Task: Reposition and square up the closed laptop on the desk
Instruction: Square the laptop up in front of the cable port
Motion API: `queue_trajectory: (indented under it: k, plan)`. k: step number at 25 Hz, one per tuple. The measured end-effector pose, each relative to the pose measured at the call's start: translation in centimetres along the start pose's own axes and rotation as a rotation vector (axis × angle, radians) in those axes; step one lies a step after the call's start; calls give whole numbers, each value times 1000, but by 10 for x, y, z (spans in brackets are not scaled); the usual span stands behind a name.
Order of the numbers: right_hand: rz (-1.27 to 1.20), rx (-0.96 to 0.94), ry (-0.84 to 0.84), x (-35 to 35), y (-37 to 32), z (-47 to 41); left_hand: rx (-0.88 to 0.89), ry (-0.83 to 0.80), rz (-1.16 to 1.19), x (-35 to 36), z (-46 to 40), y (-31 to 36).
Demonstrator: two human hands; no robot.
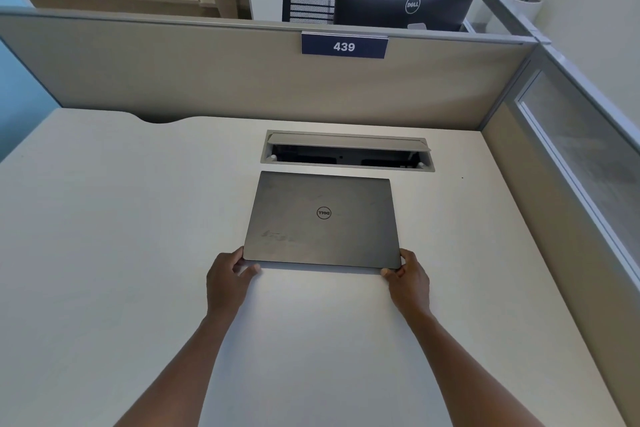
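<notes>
**Both hands on the near corners of the closed laptop**

The closed laptop lies flat on the pale surface, lid up, its logo facing away from us. It sits just in front of the open cable tray, with a narrow strip of bare surface between the two. Its far edge runs slightly askew to the tray's frame, so we judge the squaring not quite done.

Our left hand pinches the near left corner, thumb along the front edge and fingers curled round the side. Our right hand does the same at the near right corner. Holding the two corners this way gives us leverage to pivot the laptop as well as slide it, which suits a small turn. We cannot tell whether the near edge is lifted a little or simply casts a shadow.

Beyond the tray stands the beige partition with its number plate, a straight line we can use as a reference. The rest of the surface around the laptop is bare, so nothing stands in the way of a slide.
</notes>
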State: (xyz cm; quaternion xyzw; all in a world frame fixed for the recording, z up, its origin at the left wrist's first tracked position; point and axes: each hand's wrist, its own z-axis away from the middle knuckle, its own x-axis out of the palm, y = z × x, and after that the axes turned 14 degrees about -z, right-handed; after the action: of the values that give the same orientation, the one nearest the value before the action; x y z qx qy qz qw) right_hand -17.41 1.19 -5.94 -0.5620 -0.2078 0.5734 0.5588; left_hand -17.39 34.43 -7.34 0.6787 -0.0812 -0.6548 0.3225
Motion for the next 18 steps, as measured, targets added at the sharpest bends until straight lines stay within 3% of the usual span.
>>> queue_trajectory:
  k: [18]
  plan:
    - [45, 21, 1, -4, -5, -5, -4, 27, 22, 8, 9, -4]
